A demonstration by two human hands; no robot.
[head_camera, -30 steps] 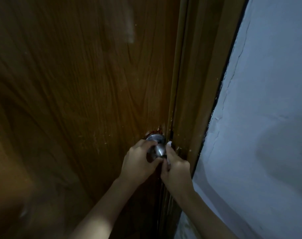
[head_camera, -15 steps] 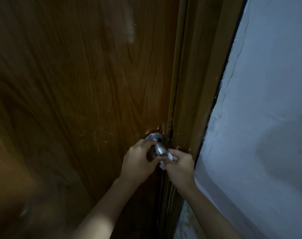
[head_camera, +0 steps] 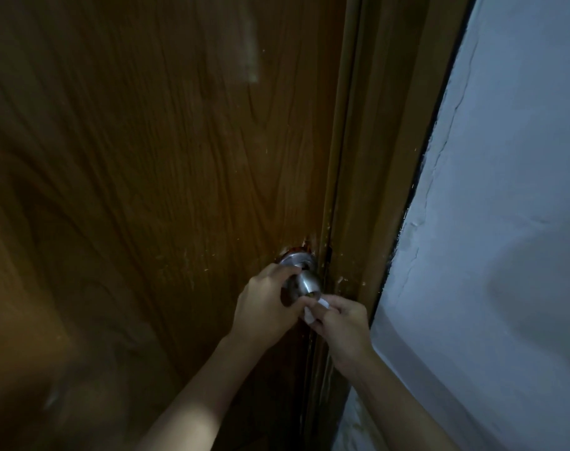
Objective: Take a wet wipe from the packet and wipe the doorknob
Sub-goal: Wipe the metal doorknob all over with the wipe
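Observation:
A round silver doorknob (head_camera: 304, 281) sticks out of the brown wooden door (head_camera: 166, 177), close to its right edge. My left hand (head_camera: 265, 304) grips the knob from the left and below, with fingers curled around it. My right hand (head_camera: 340, 323) sits just right of and below the knob and pinches a small bunched white wet wipe (head_camera: 314, 309) against the knob's lower front. The wipe packet is out of view.
The brown door frame (head_camera: 374, 190) runs beside the door's edge. A pale, cracked wall (head_camera: 504, 222) fills the right side. The scene is dim.
My right hand slid from the knob's right side down and to the right, and more of the white wipe shows. The left hand kept its grip on the knob.

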